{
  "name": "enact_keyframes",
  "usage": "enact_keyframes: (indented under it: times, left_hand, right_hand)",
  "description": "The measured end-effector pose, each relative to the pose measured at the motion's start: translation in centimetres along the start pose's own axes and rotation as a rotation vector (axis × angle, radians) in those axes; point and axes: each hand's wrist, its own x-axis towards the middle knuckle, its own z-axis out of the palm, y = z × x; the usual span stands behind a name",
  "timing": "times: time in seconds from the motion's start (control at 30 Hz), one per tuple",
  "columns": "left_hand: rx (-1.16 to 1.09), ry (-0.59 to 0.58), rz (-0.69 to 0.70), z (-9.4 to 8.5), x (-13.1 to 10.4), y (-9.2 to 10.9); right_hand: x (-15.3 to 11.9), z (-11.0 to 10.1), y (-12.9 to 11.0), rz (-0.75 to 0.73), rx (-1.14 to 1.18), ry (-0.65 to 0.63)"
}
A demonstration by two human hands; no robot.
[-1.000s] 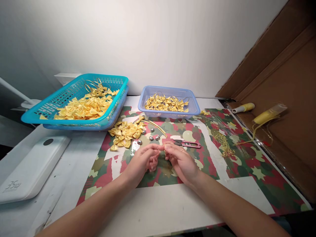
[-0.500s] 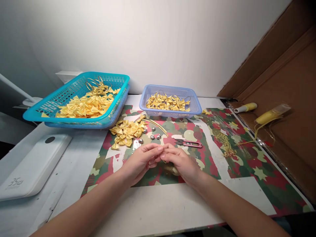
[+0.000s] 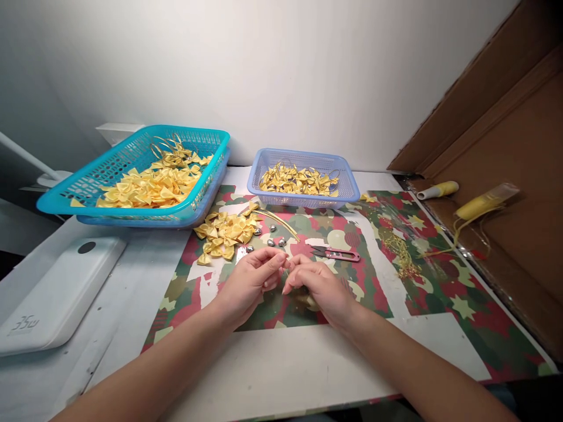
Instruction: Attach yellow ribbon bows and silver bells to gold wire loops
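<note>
Fingers pinched, my left hand [image 3: 259, 275] and my right hand [image 3: 319, 281] meet over the camouflage-patterned mat [image 3: 264, 319]. Whatever they hold is too small to name; a faint thin strand seems to show between the fingertips. Just beyond my left hand lies a pile of yellow ribbon bows [image 3: 226, 231], with several small silver bells [image 3: 271, 242] beside it. A curved gold band [image 3: 279, 220] reaches from the bows towards the bells. Pink-handled thread snips [image 3: 336, 254] lie past my right hand.
A teal basket [image 3: 202, 208] of yellow bows stands at the left, stacked on a blue one. A smaller lilac basket [image 3: 303, 202] holds more bows. A white power bank [image 3: 61, 293] lies left. Gold strands [image 3: 401, 255] and yellow thread spools [image 3: 479, 205] are right, near cardboard [image 3: 505, 117].
My fingertips have drawn slightly apart, and the right fingers have curled and turned downward. Both hands stay over the same spot on the mat.
</note>
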Motion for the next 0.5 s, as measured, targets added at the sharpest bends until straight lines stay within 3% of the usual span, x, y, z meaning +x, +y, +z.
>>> enact_keyframes:
  times: [0.5]
  left_hand:
    - [0.033,0.079,0.045,-0.33,0.25,0.22]
  right_hand:
    - [-0.10,0.13,-0.16,0.015,-0.027,0.032]
